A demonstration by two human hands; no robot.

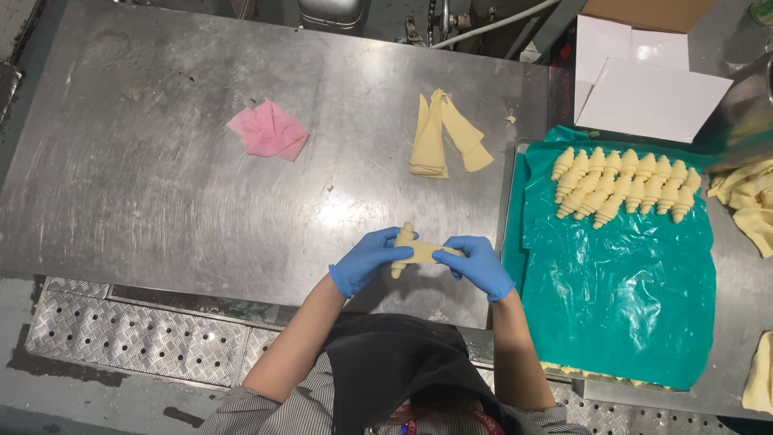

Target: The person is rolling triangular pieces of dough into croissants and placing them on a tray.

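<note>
Here, step: we judge that we are rolling a dough piece (412, 250) into a crescent shape near the front edge of the steel table (161, 185).
Left hand (366, 261): blue-gloved, fingers curled around the rolled thick end, which stands up between them.
Right hand (477, 264): blue-gloved, fingers pinched closed on the thin tail of the same piece.
Doing it well: we would keep the tail lightly stretched and the roll centred, so the layers sit even and the tip tucks underneath; squeezing hard would likely flatten the layers.
Stock: cut dough triangles (443, 134) lie in a fanned pile well behind our hands.
Finished pieces: a row of shaped rolls (624, 184) sits at the far end of the tray's teal sheet (628, 298), just to our right, with plenty of sheet bare.
Other things: a pink cloth (268, 130) to the back left, white cardboard (644, 84) behind the tray, more dough (749, 201) at the right edge.
In the way: nothing lies between our hands and the tray.
</note>
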